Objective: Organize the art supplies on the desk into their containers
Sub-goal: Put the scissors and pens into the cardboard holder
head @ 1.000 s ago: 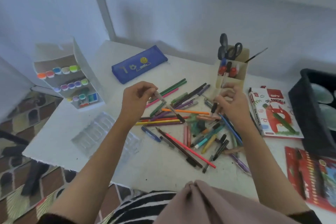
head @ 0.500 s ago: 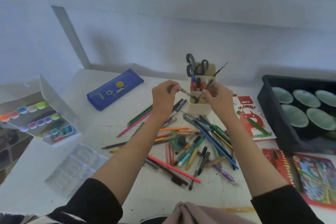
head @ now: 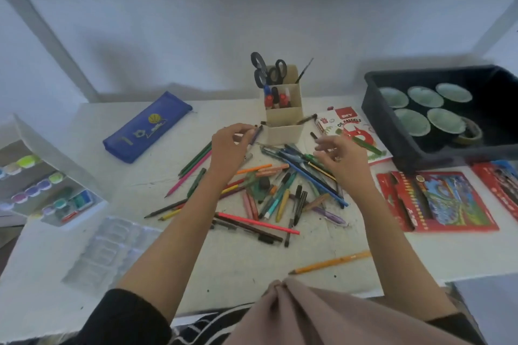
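Pinching a seemingly purple pen (head: pixel 256 134), left hand (head: pixel 231 145) hovers while right hand (head: pixel 343 158) spreads empty beside the OIL PASTELS box (head: pixel 346 124).

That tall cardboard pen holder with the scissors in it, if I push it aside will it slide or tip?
It may tip easily: the pen holder looks tall and narrow, with scissors standing out of its top. It looks like thin cardboard, so probably light; a low push would likely slide it across the desk.

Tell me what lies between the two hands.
Head view: blue and green pens lie on the desk between the left hand, pinching a purple pen, and the right hand.
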